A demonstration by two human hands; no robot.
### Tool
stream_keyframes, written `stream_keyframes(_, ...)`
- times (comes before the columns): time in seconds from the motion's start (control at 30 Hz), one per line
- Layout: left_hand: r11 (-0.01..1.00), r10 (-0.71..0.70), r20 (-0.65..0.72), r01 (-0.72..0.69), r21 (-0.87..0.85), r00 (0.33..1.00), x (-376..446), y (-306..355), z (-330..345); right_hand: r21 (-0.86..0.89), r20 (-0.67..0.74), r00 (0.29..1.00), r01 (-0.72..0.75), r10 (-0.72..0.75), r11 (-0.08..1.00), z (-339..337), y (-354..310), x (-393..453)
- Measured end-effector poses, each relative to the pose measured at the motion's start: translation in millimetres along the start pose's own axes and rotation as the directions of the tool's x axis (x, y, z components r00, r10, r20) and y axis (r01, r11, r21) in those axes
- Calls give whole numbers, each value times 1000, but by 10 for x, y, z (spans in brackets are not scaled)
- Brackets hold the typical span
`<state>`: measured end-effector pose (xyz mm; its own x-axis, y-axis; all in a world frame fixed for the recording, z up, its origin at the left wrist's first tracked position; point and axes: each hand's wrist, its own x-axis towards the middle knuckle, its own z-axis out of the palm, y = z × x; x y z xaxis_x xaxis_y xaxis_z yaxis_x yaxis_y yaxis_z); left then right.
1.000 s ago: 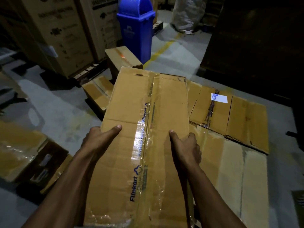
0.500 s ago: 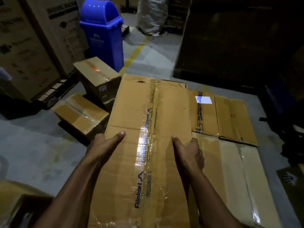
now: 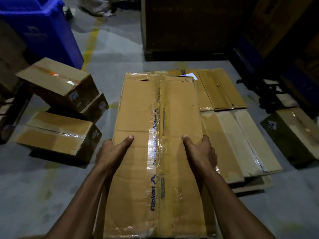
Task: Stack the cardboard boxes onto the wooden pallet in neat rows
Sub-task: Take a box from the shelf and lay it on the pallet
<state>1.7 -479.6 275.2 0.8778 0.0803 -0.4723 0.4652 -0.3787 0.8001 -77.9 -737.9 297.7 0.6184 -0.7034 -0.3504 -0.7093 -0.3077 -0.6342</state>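
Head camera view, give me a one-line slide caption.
Both hands, left hand and right hand, grip a long taped cardboard box beside laid boxes.

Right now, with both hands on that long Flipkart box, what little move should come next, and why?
Probably lower the long Flipkart box straight down beside the flat boxes on its right. The left hand and right hand grip its two long sides, its long edge already runs along theirs, and the floor to its left looks bare. Whether a pallet lies underneath cannot be seen.
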Motion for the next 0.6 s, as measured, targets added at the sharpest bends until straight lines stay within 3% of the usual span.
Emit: stream_keyframes(0.6,970,-242,-17,242,20,970,677,-1471,832,-140,158,984,-55,77,989,1263,1143,981)
